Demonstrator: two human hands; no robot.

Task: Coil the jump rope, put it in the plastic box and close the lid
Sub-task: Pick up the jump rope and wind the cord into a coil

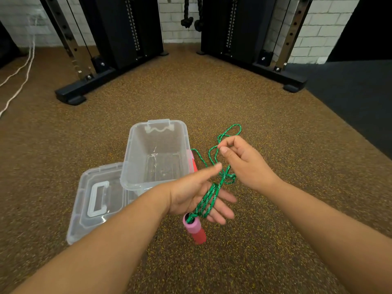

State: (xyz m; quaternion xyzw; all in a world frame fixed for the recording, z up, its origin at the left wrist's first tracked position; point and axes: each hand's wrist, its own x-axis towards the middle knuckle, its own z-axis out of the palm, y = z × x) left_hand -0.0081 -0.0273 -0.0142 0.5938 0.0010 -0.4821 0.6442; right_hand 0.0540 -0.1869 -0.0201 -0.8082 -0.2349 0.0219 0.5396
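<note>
Left hand point(197, 198) is lying open, limp green braided jump rope point(209, 200) looping across its fingers | right hand point(241, 160) is pinching the cord | pink foam handle point(194, 229) is dangling: light, floppy, best grasped by the bundled loops | clear plastic box point(135, 145) is standing open.

A single wide-angle view is given from a head-worn camera, aimed forward and steeply down. Both forearms are seen entering from the bottom edge, close to the lens. The speckled floor point(265, 166) fills the middle distance, and black gym machine frames point(135, 30) against a white brick wall point(180, 20) are seen along the top edge, bowed by the lens
</note>
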